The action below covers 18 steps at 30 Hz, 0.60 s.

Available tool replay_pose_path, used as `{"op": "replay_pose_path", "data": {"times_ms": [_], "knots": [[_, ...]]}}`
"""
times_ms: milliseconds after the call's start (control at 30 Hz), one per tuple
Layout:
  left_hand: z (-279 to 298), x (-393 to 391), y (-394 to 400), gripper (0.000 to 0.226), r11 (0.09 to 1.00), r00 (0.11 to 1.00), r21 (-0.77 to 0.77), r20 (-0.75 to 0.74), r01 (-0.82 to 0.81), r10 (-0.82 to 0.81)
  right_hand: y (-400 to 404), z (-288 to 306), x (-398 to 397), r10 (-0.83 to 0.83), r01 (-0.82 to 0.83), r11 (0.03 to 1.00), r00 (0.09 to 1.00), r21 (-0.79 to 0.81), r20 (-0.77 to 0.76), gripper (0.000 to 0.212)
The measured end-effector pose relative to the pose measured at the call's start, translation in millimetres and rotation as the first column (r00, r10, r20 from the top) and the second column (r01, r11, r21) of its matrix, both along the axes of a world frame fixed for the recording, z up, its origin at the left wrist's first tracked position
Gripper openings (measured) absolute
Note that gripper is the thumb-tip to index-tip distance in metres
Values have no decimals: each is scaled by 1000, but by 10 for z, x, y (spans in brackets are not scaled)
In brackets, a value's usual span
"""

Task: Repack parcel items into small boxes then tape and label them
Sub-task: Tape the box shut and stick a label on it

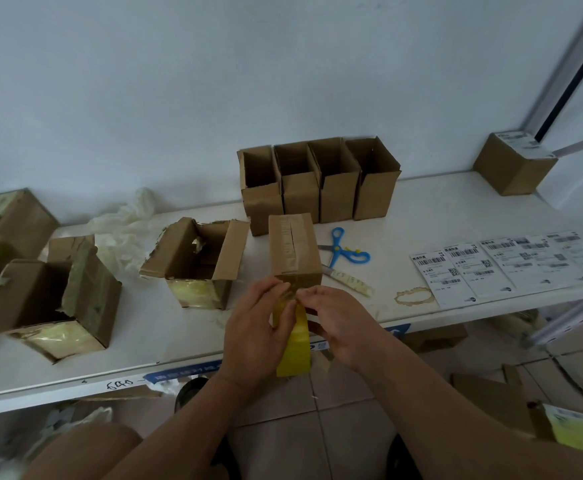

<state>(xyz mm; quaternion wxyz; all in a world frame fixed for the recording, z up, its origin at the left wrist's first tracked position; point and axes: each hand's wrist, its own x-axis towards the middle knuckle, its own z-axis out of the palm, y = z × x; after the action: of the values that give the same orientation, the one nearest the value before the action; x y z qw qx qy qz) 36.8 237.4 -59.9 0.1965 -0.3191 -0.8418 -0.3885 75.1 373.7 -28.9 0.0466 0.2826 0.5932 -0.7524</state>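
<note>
A small closed cardboard box [294,247] stands near the front edge of the white table [439,202], with tape along its top seam. Just in front of it hangs a yellow tape roll [295,348]. My left hand [253,327] grips the roll from the left, fingers curled round it. My right hand [338,320] pinches the tape's end at the box's near face. Whether the tape touches the box there is hidden by my fingers.
Several open empty small boxes [317,181] stand in a row behind. A torn open parcel [196,265] lies to the left, more torn parcels [51,299] further left. Blue scissors [345,251], a utility knife [349,280] and shipping labels [504,265] lie right. A labelled box [515,164] stands far right.
</note>
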Motion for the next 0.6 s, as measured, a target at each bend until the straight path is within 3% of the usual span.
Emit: {"op": "replay_pose_path", "data": {"times_ms": [233, 367, 533, 600], "knots": [[9, -24, 17, 36, 998, 996, 50, 81, -29, 25, 4, 3, 21, 25, -24, 998, 1000, 62, -9, 16], [36, 1, 19, 31, 999, 990, 17, 133, -46, 43, -4, 22, 31, 31, -30, 998, 999, 60, -26, 17], [74, 20, 23, 15, 991, 970, -56, 208, -120, 130, -25, 69, 49, 21, -7, 985, 996, 174, -83, 13], [91, 21, 12, 15, 987, 958, -71, 241, -142, 155, -2, 101, 64, 9, 15, 986, 990, 167, -141, 25]]}}
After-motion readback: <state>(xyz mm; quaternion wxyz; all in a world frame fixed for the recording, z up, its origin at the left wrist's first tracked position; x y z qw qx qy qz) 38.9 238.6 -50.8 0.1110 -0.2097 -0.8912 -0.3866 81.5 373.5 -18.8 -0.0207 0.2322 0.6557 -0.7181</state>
